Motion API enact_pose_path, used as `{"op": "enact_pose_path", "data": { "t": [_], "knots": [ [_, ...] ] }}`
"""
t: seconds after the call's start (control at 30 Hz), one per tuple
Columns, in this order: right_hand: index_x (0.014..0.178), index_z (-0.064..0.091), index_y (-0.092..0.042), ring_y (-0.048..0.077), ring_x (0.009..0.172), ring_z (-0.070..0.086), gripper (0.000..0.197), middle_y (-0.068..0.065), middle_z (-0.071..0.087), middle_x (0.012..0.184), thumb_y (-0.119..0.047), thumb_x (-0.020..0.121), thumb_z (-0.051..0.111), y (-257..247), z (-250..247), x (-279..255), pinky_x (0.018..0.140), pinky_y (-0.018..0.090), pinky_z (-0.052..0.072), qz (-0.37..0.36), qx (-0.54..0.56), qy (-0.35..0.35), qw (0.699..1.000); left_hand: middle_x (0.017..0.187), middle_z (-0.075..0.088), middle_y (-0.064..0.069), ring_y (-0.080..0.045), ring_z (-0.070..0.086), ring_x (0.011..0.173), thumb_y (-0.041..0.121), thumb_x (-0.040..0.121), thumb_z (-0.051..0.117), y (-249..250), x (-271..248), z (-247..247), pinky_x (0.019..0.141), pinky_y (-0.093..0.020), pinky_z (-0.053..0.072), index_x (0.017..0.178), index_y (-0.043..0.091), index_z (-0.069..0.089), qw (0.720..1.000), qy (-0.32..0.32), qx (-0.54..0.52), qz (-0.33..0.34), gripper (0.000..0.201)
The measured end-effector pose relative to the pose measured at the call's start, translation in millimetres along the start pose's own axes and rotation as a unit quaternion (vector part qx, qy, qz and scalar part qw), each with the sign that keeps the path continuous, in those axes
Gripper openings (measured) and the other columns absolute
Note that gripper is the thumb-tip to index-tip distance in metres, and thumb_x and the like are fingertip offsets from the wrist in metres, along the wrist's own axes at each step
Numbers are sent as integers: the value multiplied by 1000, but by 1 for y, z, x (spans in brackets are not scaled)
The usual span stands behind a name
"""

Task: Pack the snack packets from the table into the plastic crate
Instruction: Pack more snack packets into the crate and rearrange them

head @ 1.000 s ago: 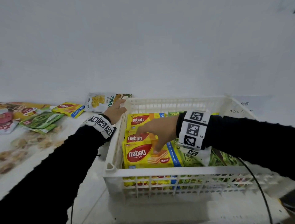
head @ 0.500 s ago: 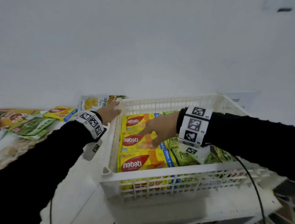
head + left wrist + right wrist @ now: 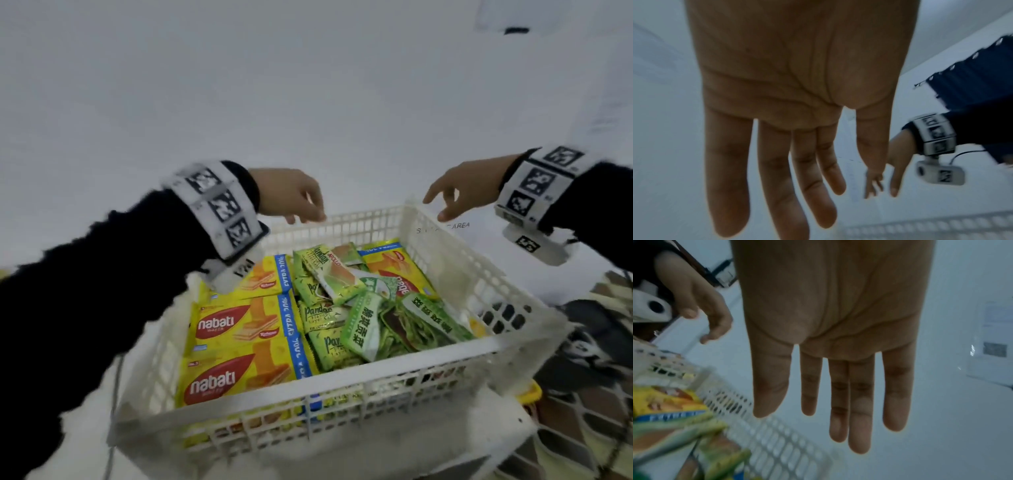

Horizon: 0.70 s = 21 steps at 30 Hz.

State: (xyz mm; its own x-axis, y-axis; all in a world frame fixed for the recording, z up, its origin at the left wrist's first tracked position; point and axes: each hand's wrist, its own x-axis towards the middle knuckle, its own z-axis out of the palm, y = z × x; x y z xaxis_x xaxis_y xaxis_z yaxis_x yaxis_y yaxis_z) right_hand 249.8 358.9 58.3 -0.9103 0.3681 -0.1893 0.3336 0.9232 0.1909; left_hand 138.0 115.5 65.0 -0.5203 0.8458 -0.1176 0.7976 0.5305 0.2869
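Note:
A white plastic crate (image 3: 335, 378) fills the middle of the head view. Yellow Nabati wafer packets (image 3: 239, 325) lie stacked along its left side, and green snack packets (image 3: 363, 318) are heaped on its right. My left hand (image 3: 291, 198) hovers above the crate's far left corner, fingers relaxed and holding nothing. Over the far right corner my right hand (image 3: 459, 195) hangs the same way. Both wrist views show straight, spread fingers (image 3: 777, 170) (image 3: 855, 402) and bare palms. The crate's lattice wall (image 3: 777, 443) shows below the right hand.
A white wall rises just behind the crate. To the right lie a printed sheet (image 3: 455, 226) on the white surface, then patterned flooring (image 3: 582, 428) and a yellow item (image 3: 531, 394) beside the crate. No loose packets on the table are in view.
Both hands rose out of the crate area: the right lifted off the Nabati packets and swung right, the left left the crate's left rim. The view turned right, losing the table's loose packets.

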Motion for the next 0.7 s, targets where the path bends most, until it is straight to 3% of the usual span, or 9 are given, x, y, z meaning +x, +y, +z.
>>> {"op": "enact_pose_path", "data": {
  "t": [0.1, 0.23, 0.37, 0.47, 0.53, 0.7],
  "knots": [
    [137, 42, -21, 23, 111, 51, 57, 7, 55, 121, -38, 86, 60, 21, 30, 11, 102, 32, 36, 5, 0, -24, 1000, 77, 55, 11, -14, 55, 85, 24, 89, 58, 30, 25, 46, 86, -27, 43, 113, 9, 59, 994, -104, -4, 34, 29],
    [146, 23, -17, 25, 134, 35, 69, 13, 33, 146, -41, 90, 54, 31, 65, 23, 110, 33, 28, -12, 31, -5, 999, 115, 57, 0, -14, 52, 103, 33, 87, 59, 54, 47, 97, 82, -23, 40, 124, 17, 53, 984, -171, 50, 34, 41],
    [148, 11, -11, 30, 132, 37, 69, 15, 28, 147, -34, 94, 48, 28, 82, 30, 106, 40, 35, -29, 52, 17, 998, 133, 48, -5, -21, 47, 120, 46, 87, 55, 75, 63, 125, 97, -30, 38, 132, 15, 45, 979, -173, 95, 48, 55],
    [147, 13, -9, 32, 127, 43, 65, 17, 31, 143, -27, 93, 45, 26, 91, 36, 102, 41, 40, -33, 73, 36, 996, 138, 43, -6, -25, 43, 125, 51, 84, 57, 86, 73, 136, 101, -37, 37, 138, 15, 36, 969, -176, 168, 38, 68],
    [145, 15, -9, 33, 123, 46, 62, 15, 34, 141, -26, 93, 43, 26, 95, 38, 99, 42, 43, -31, 81, 45, 995, 136, 45, -8, -26, 44, 123, 47, 83, 60, 91, 77, 141, 99, -38, 39, 138, 13, 37, 961, -188, 202, 27, 69],
    [147, 11, -13, 32, 123, 47, 62, 11, 29, 145, -28, 95, 40, 28, 100, 39, 95, 40, 44, -29, 91, 54, 994, 133, 49, -10, -26, 48, 121, 34, 81, 68, 89, 77, 141, 96, -34, 40, 138, 6, 33, 965, -210, 158, -5, 72]
  ]
}}
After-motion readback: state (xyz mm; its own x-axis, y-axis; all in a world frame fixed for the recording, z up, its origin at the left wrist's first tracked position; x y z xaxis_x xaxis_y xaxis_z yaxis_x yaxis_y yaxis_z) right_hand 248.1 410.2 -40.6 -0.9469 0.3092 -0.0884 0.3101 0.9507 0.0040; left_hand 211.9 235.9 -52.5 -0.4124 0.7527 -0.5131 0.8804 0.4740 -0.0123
